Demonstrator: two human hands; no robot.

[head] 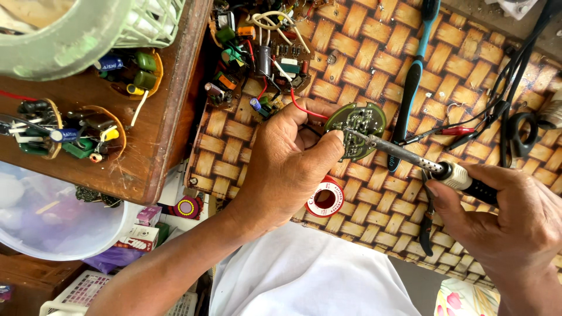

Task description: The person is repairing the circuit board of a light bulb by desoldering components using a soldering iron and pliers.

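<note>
My left hand (pixel 290 164) pinches a small round green circuit board (pixel 358 123) by its lower left edge, holding it tilted above a woven brown mat (pixel 363 64). A red wire runs from the board under my fingers. My right hand (pixel 506 225) grips a soldering iron (pixel 445 171) by its black handle. The iron's metal tip rests on the face of the board, near my left thumb.
A red spool of solder (pixel 324 199) lies below my left hand. A blue-handled tool (pixel 413 76), black cables and red clips (pixel 462 131) lie to the right. Circuit boards with components (pixel 257 52) sit at the mat's top, more (pixel 64 131) on a wooden shelf at left.
</note>
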